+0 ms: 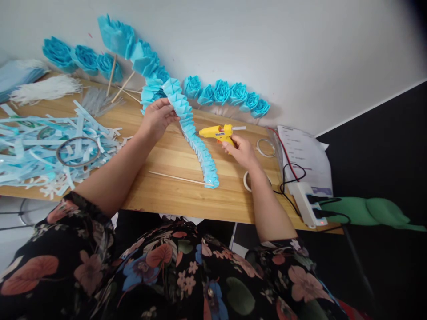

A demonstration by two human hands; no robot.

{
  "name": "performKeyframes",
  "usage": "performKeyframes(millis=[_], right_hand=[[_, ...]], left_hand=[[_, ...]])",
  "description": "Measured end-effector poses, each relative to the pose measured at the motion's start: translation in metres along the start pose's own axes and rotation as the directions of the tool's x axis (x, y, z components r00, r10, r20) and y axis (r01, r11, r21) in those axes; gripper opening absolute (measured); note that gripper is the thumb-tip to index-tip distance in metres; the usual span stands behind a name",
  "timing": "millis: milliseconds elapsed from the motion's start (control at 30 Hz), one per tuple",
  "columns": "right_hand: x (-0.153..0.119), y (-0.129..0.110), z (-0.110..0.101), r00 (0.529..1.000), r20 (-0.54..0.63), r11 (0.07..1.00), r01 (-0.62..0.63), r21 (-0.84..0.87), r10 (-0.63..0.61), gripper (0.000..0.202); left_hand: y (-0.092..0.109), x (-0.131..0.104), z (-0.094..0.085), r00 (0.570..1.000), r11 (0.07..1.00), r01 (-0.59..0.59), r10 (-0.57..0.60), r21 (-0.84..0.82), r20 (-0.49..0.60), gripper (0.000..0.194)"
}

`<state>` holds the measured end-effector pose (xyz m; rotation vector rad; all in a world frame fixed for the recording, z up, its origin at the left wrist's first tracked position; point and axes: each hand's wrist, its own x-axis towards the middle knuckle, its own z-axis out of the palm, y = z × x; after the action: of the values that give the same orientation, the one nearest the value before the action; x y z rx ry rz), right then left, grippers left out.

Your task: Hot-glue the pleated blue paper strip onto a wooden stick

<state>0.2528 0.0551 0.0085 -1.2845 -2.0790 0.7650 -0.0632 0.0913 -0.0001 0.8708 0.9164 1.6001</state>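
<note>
My left hand (159,116) pinches the upper part of a long pleated blue paper strip (193,133), which runs down across the table toward me. A thin wooden stick (176,177) lies with its right end on the strip's near end. In my right hand (243,151) is a yellow hot glue gun (216,131), fingers wrapped round its handle. Its nozzle points left, close to the strip's middle; whether it touches cannot be made out. A clear glue stick (239,128) pokes out of the gun's back.
Finished blue paper flowers (222,91) line the wall. A heap of paper scraps (66,151) covers the table's left, with white stems (46,90) behind. At right are a tape roll (247,181), a wire ring (266,147), papers (305,155) and a power strip (305,206) with cords.
</note>
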Motion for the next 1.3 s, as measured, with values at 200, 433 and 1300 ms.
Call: performKeyframes(millis=[200,433,1300], right_hand=[[0.0,-0.004,0.001,0.998,0.048,0.998,0.047,-0.035,-0.045,0.046],[0.0,-0.001,0.001,0.999,0.023,0.998,0.028,0.049,-0.03,0.051],[0.002,-0.011,0.025,0.996,-0.055,0.997,0.078,0.021,-0.076,0.05]], left_hand=[[0.002,0.0,0.001,1.0,1.0,0.014,-0.014,0.011,-0.02,0.011],[0.002,-0.001,0.0,1.0,1.0,0.009,-0.009,-0.001,-0.013,0.011],[0.001,0.001,-0.004,0.999,0.999,0.035,-0.035,0.022,0.01,0.011]])
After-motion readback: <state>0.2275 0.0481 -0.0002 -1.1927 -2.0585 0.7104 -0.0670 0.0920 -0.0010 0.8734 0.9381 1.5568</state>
